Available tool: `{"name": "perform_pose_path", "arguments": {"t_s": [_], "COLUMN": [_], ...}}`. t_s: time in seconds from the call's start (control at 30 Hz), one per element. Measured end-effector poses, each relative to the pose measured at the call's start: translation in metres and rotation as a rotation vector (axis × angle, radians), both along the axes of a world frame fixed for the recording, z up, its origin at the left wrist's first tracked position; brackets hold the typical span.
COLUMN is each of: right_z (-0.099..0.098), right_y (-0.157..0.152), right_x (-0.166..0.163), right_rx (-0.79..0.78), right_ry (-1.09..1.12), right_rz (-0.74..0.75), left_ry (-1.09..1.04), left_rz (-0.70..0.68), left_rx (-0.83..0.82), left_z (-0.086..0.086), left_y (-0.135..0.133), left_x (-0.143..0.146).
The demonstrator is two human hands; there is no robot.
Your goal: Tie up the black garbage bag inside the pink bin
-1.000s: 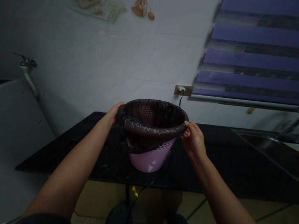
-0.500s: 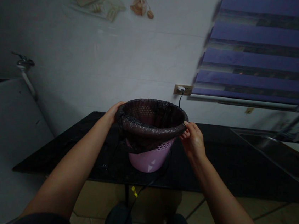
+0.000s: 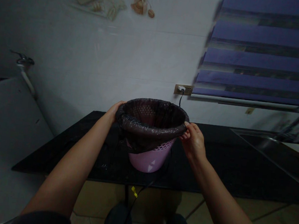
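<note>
A pink waste basket (image 3: 148,161) with a perforated upper wall stands upright on the black counter. A black trash bag (image 3: 150,130) lines it and folds down over the outside of the rim, lower on the left. My left hand (image 3: 115,111) is at the rim's left side, its fingers mostly hidden behind the bag. On the right side of the rim, my right hand (image 3: 193,136) pinches the folded edge of the bag between thumb and fingers.
The black counter (image 3: 221,162) runs to a sink (image 3: 268,153) with a faucet (image 3: 298,117) at right. Behind the basket, a white plug (image 3: 181,89) sits in a wall outlet. A black cord with a yellow tag (image 3: 134,191) hangs over the front edge. A pale appliance (image 3: 8,129) stands at left.
</note>
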State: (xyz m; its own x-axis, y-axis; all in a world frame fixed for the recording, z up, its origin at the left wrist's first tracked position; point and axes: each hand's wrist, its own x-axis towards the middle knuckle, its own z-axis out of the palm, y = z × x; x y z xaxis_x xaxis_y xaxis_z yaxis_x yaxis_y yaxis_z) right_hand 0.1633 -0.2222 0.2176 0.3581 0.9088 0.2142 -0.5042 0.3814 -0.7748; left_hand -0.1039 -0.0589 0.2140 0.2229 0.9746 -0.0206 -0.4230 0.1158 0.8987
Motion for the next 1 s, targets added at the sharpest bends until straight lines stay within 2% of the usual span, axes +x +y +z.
{"name": "perform_pose_path", "arguments": {"t_s": [0.8,1.0], "right_z": [-0.0003,-0.0004], "right_y": [-0.0028,-0.0041], "right_x": [-0.0039,-0.0052], "right_rx": [0.002,0.007], "right_ry": [0.000,-0.002], "right_rz": [-0.015,-0.018], "left_ry": [0.019,0.015], "left_rz": [0.076,0.052], "left_rx": [-0.009,-0.019], "left_z": [0.0057,0.0047], "left_y": [-0.0028,0.0003], "left_x": [0.0065,0.0067]}}
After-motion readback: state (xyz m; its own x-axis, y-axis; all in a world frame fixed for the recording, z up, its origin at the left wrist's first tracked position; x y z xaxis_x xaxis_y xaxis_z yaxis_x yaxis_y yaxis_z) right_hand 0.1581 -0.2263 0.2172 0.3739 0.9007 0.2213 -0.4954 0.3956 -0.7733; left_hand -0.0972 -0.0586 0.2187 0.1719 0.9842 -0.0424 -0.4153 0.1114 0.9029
